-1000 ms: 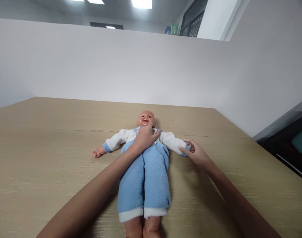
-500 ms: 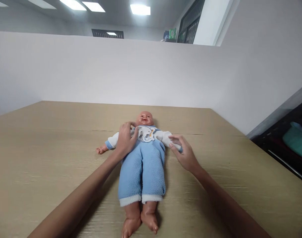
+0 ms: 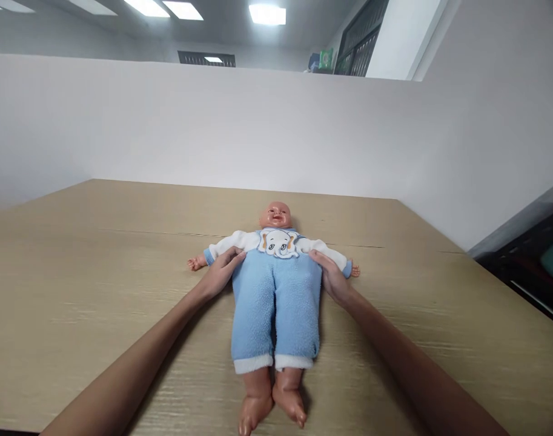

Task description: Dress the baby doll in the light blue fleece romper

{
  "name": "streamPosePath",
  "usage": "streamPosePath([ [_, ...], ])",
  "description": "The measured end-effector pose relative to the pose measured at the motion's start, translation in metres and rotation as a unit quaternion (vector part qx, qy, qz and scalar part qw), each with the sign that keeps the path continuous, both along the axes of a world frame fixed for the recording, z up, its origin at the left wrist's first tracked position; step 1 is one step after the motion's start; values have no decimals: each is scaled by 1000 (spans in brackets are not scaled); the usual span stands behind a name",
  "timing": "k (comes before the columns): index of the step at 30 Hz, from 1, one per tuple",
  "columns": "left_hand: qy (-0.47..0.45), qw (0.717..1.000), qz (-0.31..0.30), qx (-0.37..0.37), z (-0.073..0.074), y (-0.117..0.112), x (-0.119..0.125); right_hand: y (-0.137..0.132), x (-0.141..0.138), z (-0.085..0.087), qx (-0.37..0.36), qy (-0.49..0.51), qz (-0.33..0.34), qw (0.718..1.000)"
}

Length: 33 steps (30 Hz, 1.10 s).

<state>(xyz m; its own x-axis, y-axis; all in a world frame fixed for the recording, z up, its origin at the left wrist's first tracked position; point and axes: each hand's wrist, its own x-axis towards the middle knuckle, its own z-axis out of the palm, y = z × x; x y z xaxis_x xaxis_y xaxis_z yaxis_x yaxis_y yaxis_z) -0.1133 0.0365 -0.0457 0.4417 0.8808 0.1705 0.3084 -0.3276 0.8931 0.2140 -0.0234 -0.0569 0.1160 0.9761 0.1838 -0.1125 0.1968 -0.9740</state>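
Observation:
A baby doll (image 3: 276,284) lies on its back on the wooden table (image 3: 99,290), arms spread, head away from me. It wears blue fleece overalls with a white elephant bib and white sleeves; its bare feet point toward me. My left hand (image 3: 220,272) lies against the doll's left side just under its sleeve, fingers stretched out. My right hand (image 3: 331,276) rests against the other side of the torso under the other sleeve, fingers also extended. Neither hand closes around anything.
A white partition wall (image 3: 258,127) stands along the table's far edge and right side. Past the table's right edge is a dark shelf (image 3: 530,266) holding something teal. Ceiling lights show above the partition.
My left hand left the doll's chest and shoulder and came down to its side. My right hand let go of the sleeve and moved to the torso. The elephant bib now shows.

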Motion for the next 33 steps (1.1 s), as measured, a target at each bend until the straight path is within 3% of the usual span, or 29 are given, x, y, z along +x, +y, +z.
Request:
streamPosePath([
  [5,-51,998,-13,-16,-3,11,-1,-5,1,3,9,43,-17,999],
  [8,-46,998,27,23,-6,9,4,-12,5,3,51,-108,-45,992],
  [10,-32,995,74,64,-4,4,10,-20,10,3,102,-285,-82,950],
  [12,-11,983,129,127,4,-2,18,-29,18,5,140,-433,-116,883],
  [15,21,959,167,229,27,-13,36,-41,37,7,147,-558,-164,800],
  [17,39,952,130,275,46,-20,54,-44,55,4,139,-590,-195,771],
  [20,75,943,26,322,70,-21,89,-41,83,-2,129,-608,-196,758],
  [24,148,914,-117,360,72,0,139,-36,101,1,130,-603,-165,770],
  [26,195,898,-165,358,66,15,159,-38,96,10,129,-541,-173,813],
  [28,236,887,-191,348,59,26,172,-41,86,19,117,-437,-175,874],
  [31,252,886,-179,347,55,31,177,-45,70,21,99,-267,-132,950],
  [33,228,897,-158,343,54,30,173,-44,63,14,84,-179,-94,976],
])
